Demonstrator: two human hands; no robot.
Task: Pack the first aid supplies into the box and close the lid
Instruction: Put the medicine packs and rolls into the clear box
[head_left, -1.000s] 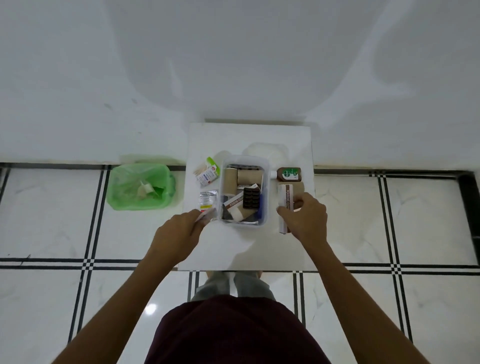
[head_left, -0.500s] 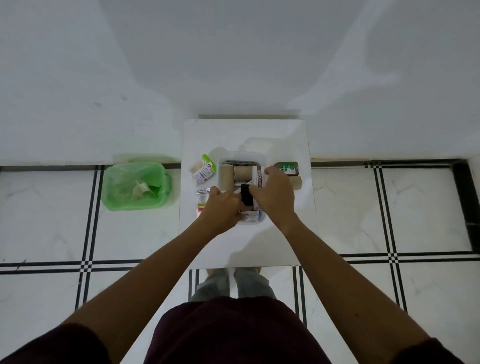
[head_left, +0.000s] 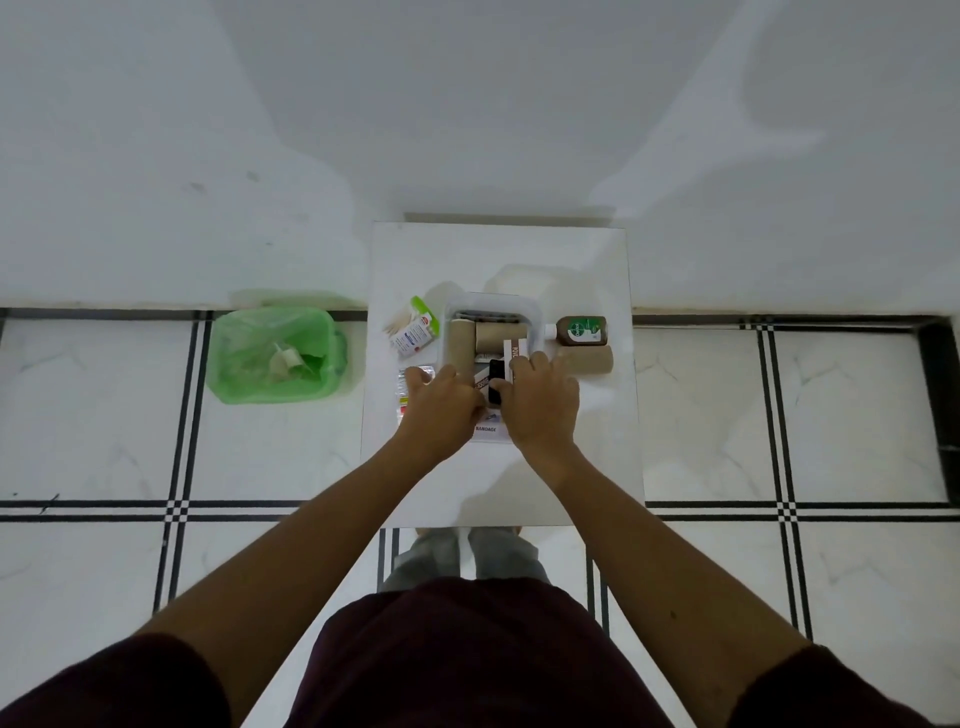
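Note:
A clear plastic box (head_left: 493, 304) stands on the small white table (head_left: 498, 260). Inside it lie two tan bandage rolls (head_left: 460, 343), a black item (head_left: 496, 371) and a white carton marked BANDAGE (head_left: 485, 430). My right hand (head_left: 543, 402) holds a long white-and-brown carton (head_left: 517, 349) down inside the box, with its thumb on the black item. My left hand (head_left: 441, 402) is curled over the box's front-left rim. Outside the box are a brown antiseptic bottle (head_left: 579, 331), another tan roll (head_left: 587, 359), white packets (head_left: 413, 335) and a sachet (head_left: 402, 392). No lid is visible.
A green-lined waste bin (head_left: 275, 353) with scraps in it stands on the tiled floor left of the table. A white wall rises right behind the table. My legs are at the table's near edge.
My right hand lifted the long carton from the table on the right and brought it into the box. My left hand moved from beside the sachet to the box's front-left rim.

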